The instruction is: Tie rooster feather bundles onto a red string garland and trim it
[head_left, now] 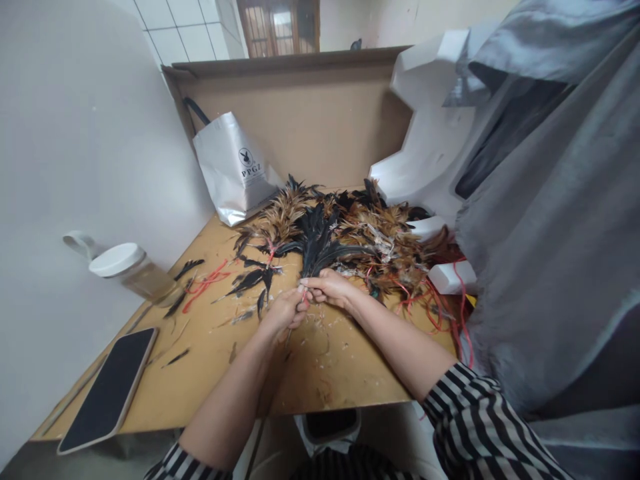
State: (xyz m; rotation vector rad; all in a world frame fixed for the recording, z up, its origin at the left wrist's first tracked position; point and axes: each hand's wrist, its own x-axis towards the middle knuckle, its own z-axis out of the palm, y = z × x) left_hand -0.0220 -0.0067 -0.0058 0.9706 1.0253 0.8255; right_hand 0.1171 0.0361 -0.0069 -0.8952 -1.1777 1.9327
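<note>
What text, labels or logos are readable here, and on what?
"PPGZ": on the white bag, under a round rabbit-head logo.
No readable text on the phone, the jar, or the feathers pinched by the left hand and right hand.

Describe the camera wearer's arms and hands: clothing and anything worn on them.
The left hand and right hand are bare: no gloves, and no ring or watch shows. The forearms are uncovered. The left sleeve and right sleeve are black-and-white striped, starting around the elbows.
</note>
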